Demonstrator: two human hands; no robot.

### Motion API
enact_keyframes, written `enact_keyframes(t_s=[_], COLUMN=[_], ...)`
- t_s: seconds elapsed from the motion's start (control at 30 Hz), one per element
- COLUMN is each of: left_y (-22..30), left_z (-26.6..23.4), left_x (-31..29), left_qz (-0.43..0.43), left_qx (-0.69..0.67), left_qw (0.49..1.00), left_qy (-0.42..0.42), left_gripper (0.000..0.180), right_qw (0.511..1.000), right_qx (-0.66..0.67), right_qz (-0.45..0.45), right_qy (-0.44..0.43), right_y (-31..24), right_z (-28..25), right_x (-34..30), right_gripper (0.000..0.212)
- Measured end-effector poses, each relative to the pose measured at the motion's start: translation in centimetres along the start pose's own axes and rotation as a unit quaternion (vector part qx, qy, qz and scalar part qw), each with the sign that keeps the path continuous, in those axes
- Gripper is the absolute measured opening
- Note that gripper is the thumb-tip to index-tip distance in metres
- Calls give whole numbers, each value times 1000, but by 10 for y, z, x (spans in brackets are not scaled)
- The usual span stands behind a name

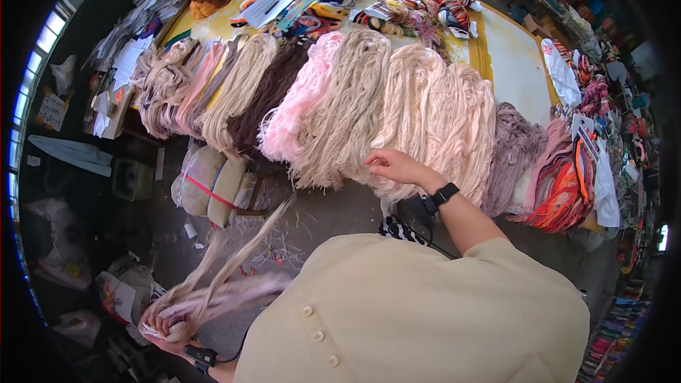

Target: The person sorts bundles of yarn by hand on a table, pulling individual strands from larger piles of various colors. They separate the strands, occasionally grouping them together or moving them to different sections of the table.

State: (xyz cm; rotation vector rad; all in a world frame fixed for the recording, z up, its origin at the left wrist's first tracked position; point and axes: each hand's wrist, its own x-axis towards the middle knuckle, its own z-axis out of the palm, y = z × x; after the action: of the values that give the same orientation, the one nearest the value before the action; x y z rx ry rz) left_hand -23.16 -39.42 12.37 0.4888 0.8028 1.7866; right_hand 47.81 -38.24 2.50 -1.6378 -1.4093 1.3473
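Observation:
Out at the lower left, my left hand (167,330) is closed around a bundle of yarn (206,291). Its beige, pink and lilac strands trail up and to the right, partly blurred by motion. My right hand (396,167) reaches over the lower ends of the pale peach yarn (440,113) draped on the table's near edge. Its fingers are loosely bent and slightly apart, with nothing seen in them. Just left of this hand hangs greyish-beige yarn (347,99), then pink yarn (312,92) and dark brown yarn (273,92).
More hanks lie along the yellow table (486,50), including mauve yarn (511,149) and red-orange yarn (564,195) on the right. Colourful skeins (404,10) and papers (269,6) sit farther back. A strapped beige bale (209,181) stands below the table, near thread scraps (273,252) on the floor.

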Motion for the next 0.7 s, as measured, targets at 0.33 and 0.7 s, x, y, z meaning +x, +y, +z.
enact_keyframes(t_s=[0.33,0.7], left_y=[-317,-433], left_z=[247,421], left_x=[-81,-152], left_qz=[-419,-525], left_qx=[-43,186], left_qw=[906,802], left_qy=[49,-213], left_gripper=[15,18], right_qw=[975,848], right_qx=[-62,-246], right_qz=[29,-13], right_qy=[212,468], right_y=[87,171], right_z=[-201,-337], right_x=[69,184], right_gripper=[21,22])
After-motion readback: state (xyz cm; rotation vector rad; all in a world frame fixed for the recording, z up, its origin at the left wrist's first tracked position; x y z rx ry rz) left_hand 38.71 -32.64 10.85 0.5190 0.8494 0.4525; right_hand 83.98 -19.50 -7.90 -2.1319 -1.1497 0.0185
